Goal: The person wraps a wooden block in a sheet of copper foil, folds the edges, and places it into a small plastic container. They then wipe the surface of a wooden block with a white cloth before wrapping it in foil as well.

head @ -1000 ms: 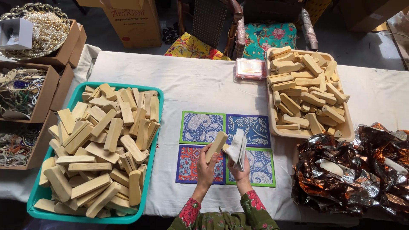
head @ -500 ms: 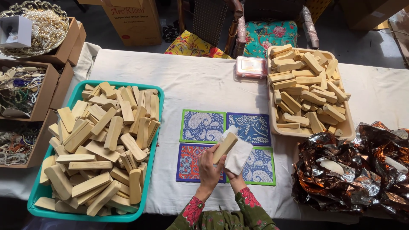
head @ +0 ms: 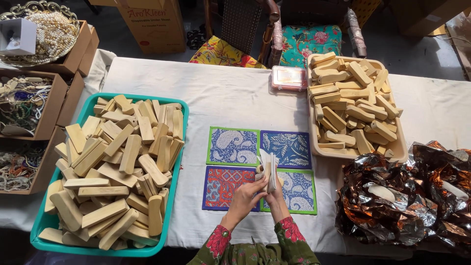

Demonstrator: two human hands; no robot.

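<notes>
Hands met over the patterned mats, both gripping one pale wooden block and a white cloth.

From the head camera, the left hand (head: 244,197) and right hand (head: 275,192) were closed together around the wooden block (head: 260,172) and white cloth (head: 270,167), held upright just above the four patterned mats (head: 235,147) on the white-covered desk (head: 221,93). Well to the left of the hands lay a teal tray (head: 179,147) heaped with blocks; beyond and to the right sat a beige tray (head: 400,147), also full of blocks, with crumpled foil wrapping (head: 407,206) nearer on the right.
</notes>
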